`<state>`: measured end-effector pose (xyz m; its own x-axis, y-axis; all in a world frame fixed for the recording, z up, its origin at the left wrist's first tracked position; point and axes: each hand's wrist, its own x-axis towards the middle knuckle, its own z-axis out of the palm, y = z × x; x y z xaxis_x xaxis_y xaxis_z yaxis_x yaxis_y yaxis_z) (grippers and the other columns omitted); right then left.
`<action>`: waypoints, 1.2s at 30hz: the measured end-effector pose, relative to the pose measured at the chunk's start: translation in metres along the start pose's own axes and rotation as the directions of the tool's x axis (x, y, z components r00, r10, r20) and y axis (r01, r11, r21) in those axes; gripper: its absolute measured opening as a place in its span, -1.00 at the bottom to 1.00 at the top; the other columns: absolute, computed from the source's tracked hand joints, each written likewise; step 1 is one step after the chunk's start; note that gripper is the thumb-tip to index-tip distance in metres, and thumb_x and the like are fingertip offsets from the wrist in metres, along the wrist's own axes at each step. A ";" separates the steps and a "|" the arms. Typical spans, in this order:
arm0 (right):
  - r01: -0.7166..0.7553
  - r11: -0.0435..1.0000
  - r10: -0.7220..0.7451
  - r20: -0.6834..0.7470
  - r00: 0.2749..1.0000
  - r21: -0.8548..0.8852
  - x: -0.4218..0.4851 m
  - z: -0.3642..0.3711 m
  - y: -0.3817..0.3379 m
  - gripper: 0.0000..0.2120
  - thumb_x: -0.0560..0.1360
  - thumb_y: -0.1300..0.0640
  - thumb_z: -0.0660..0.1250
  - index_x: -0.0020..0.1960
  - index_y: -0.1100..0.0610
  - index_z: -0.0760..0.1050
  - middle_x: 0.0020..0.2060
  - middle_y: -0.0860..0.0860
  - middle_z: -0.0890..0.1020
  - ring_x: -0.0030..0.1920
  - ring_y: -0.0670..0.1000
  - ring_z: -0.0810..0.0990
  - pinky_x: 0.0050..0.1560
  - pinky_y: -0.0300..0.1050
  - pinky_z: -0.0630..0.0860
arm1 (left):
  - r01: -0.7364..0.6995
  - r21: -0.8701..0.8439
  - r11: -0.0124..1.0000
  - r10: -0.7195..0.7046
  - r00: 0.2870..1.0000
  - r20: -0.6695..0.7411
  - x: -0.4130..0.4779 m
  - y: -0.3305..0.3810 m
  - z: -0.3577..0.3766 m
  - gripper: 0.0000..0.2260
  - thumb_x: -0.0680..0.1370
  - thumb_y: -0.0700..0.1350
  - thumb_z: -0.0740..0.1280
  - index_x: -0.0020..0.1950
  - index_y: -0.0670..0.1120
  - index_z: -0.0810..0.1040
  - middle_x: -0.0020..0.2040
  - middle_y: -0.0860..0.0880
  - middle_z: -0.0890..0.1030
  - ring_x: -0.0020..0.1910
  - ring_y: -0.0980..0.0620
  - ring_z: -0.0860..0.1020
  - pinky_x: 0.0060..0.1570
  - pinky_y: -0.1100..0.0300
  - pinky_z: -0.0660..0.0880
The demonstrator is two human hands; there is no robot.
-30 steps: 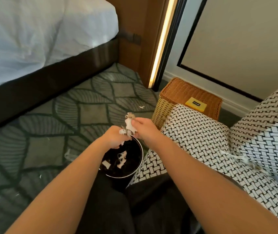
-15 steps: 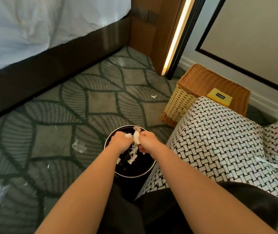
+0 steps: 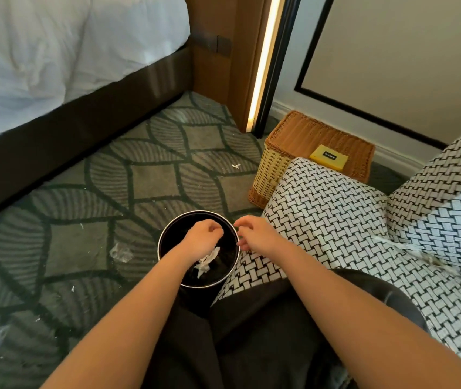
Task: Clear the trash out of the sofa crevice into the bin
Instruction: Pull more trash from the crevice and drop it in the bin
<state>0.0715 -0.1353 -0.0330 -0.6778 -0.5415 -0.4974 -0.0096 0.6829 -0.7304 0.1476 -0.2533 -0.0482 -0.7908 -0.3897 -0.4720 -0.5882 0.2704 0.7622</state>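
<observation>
- Just let go of the white paper wad. Pinched between both hands half a second ago, now down inside the bin, right under the left hand.
- Left fingers loosely curled, released, grasping nothing by the look of it. Same story for the right hand: fingers slack and empty, hovering at the bin rim just right of the left fingers.
- Means one handful sorted, so probably time to head back for more.
- Still trash wedged in the sofa crevice, well off to the right of the right fingers: a pale strip plus some bits.
- Lying on the bottom or still mid-fall? Can't tell, too smeary against the black inside.
- Palm sides of both hands hidden, so can't rule out a crumb stuck there.
- Crevice cut off at the right edge, no telling the amount left.
- Also a white scrap on the carpet beyond the fingers, and a clear wrapper well left of them. Too blurry to name.
</observation>
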 end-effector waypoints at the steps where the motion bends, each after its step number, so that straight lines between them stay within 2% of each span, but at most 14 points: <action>1: 0.021 0.998 -0.022 -0.014 1.000 -0.064 -0.009 -0.011 0.000 -0.73 0.58 0.23 0.09 0.23 0.17 0.45 -0.01 0.07 0.56 -0.05 0.01 0.58 0.12 -0.03 0.53 | -0.016 0.013 1.000 0.016 1.000 0.019 -0.007 0.009 0.002 -0.77 0.60 -0.12 0.17 0.19 -0.14 0.49 0.04 -0.07 0.54 0.07 -0.04 0.52 -0.10 0.16 0.40; 4: 0.041 0.981 -0.053 -0.059 0.997 -0.190 -0.032 -0.042 0.002 -0.73 0.58 0.20 0.11 0.22 0.19 0.46 0.08 0.09 0.55 0.08 0.05 0.54 0.15 -0.05 0.48 | -0.054 0.034 0.998 0.050 0.993 0.104 -0.028 0.036 0.011 -0.76 0.61 -0.08 0.15 0.20 -0.12 0.50 0.09 -0.07 0.55 0.13 -0.03 0.51 -0.03 0.16 0.40; 9: 0.033 0.975 -0.061 -0.124 0.990 -0.221 -0.066 -0.088 0.015 -0.71 0.59 0.11 0.14 0.25 0.18 0.45 0.16 0.09 0.53 0.13 0.04 0.50 0.15 -0.07 0.41 | -0.176 0.139 0.975 0.142 0.964 0.225 -0.055 0.085 0.031 -0.75 0.61 -0.01 0.11 0.15 -0.04 0.51 0.07 -0.04 0.56 0.04 0.03 0.53 -0.26 0.27 0.38; 12: 0.011 0.970 -0.056 -0.179 0.982 -0.241 -0.086 -0.113 0.036 -0.70 0.59 0.12 0.14 0.20 0.25 0.48 0.14 0.15 0.55 0.13 0.10 0.51 0.14 -0.07 0.39 | -0.246 0.137 0.959 0.199 0.936 0.289 -0.064 0.113 0.051 -0.80 0.60 -0.01 0.11 0.02 -0.05 0.49 -0.05 -0.07 0.50 -0.07 0.02 0.47 -0.23 0.22 0.34; 15: -0.054 0.972 -0.015 -0.291 0.957 -0.227 -0.101 -0.134 0.076 -0.73 0.57 0.19 0.10 0.00 0.35 0.51 -0.01 0.23 0.59 0.11 0.23 0.53 0.02 -0.06 0.42 | -0.287 0.152 0.946 0.224 0.916 0.333 -0.071 0.139 0.075 -0.71 0.60 0.01 0.11 0.09 -0.14 0.51 -0.04 -0.05 0.48 -0.06 0.02 0.46 -0.15 0.17 0.36; 17: -0.117 0.977 0.035 -0.409 0.912 -0.176 -0.115 -0.143 0.108 -0.74 0.56 0.19 0.12 0.14 0.26 0.50 0.08 0.13 0.57 0.10 0.11 0.52 0.06 -0.10 0.41 | -0.312 0.170 0.935 0.231 0.897 0.378 -0.076 0.155 0.093 -0.72 0.60 0.02 0.10 0.11 -0.10 0.50 -0.03 -0.02 0.48 -0.04 0.03 0.47 -0.10 0.17 0.35; 19: -0.173 0.975 0.070 -0.551 0.832 -0.137 -0.126 -0.150 0.144 -0.71 0.56 0.15 0.17 0.25 0.17 0.44 0.17 0.07 0.53 0.06 0.01 0.51 0.06 -0.13 0.45 | -0.338 0.197 0.920 0.233 0.879 0.416 -0.078 0.167 0.113 -0.83 0.60 0.02 0.09 -0.02 0.00 0.42 -0.14 0.03 0.42 -0.20 0.10 0.41 -0.19 0.25 0.32; 21: -0.262 0.957 0.121 -0.655 0.746 -0.122 -0.139 -0.157 0.177 -0.68 0.56 0.09 0.20 0.29 0.13 0.40 0.20 0.09 0.51 0.04 0.01 0.51 0.05 -0.10 0.52 | -0.375 0.227 0.899 0.242 0.856 0.457 -0.082 0.179 0.135 -0.86 0.61 0.01 0.09 -0.12 0.03 0.32 -0.23 0.09 0.32 -0.31 0.17 0.29 -0.30 0.30 0.24; 23: -0.432 0.882 0.180 -0.714 0.677 -0.188 -0.154 -0.163 0.204 -0.61 0.56 0.01 0.18 0.35 0.08 0.33 0.27 0.09 0.43 0.18 0.04 0.43 0.18 -0.01 0.46 | -0.410 0.271 0.871 0.239 0.836 0.494 -0.082 0.187 0.155 -0.82 0.62 0.00 0.09 -0.01 -0.05 0.42 -0.13 0.04 0.42 -0.23 0.16 0.34 -0.27 0.28 0.26; 25: -0.540 0.808 0.178 -0.776 0.605 -0.235 -0.170 -0.165 0.229 -0.57 0.56 -0.04 0.16 0.40 0.03 0.27 0.34 0.05 0.34 0.32 0.06 0.30 0.31 0.06 0.31 | -0.438 0.340 0.832 0.217 0.822 0.527 -0.081 0.194 0.173 -0.70 0.62 -0.02 0.11 0.25 -0.14 0.44 0.03 -0.05 0.49 -0.09 0.09 0.40 -0.25 0.29 0.29; 27: -0.539 0.814 0.143 -0.826 0.545 -0.215 -0.185 -0.162 0.249 -0.56 0.55 -0.09 0.14 0.40 0.01 0.27 0.36 0.04 0.33 0.37 0.07 0.25 0.37 0.10 0.21 | -0.444 0.401 0.801 0.180 0.818 0.546 -0.077 0.198 0.192 -0.65 0.61 -0.02 0.13 0.32 -0.17 0.38 -0.11 -0.01 0.44 -0.18 0.08 0.41 -0.34 0.30 0.26; 30: -0.531 0.812 0.096 -0.842 0.531 -0.242 -0.185 -0.159 0.262 -0.54 0.54 -0.11 0.12 0.39 0.01 0.28 0.34 0.03 0.36 0.37 0.06 0.26 0.39 0.11 0.18 | -0.382 0.444 0.811 0.124 0.852 0.508 -0.065 0.201 0.216 -0.56 0.58 -0.02 0.17 0.40 -0.19 0.21 -0.27 0.04 0.34 -0.39 0.15 0.31 -0.48 0.29 0.22; 33: -0.534 0.816 0.094 -0.860 0.501 -0.223 -0.175 -0.166 0.264 -0.54 0.54 -0.10 0.14 0.39 0.02 0.27 0.30 0.05 0.41 0.34 0.08 0.30 0.35 0.11 0.21 | -0.303 0.459 0.835 0.087 0.897 0.434 -0.051 0.204 0.237 -0.50 0.56 -0.04 0.21 0.44 -0.16 0.14 -0.17 -0.01 0.40 -0.36 0.14 0.35 -0.50 0.29 0.24; 36: -0.539 0.824 0.109 -0.885 0.452 -0.174 -0.167 -0.176 0.264 -0.52 0.53 -0.13 0.16 0.38 0.04 0.26 0.24 0.05 0.44 0.28 0.09 0.34 0.29 0.11 0.26 | -0.281 0.489 0.826 0.120 0.935 0.334 -0.031 0.203 0.260 -0.58 0.53 -0.05 0.28 0.31 -0.19 0.30 0.00 -0.09 0.46 -0.17 0.02 0.48 -0.39 0.26 0.36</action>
<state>0.0531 0.2222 -0.0606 -0.9585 0.2632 0.1100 0.2293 0.9402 -0.2519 0.0083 0.0429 0.0060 -0.8667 -0.0382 -0.4974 -0.3468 0.7628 0.5458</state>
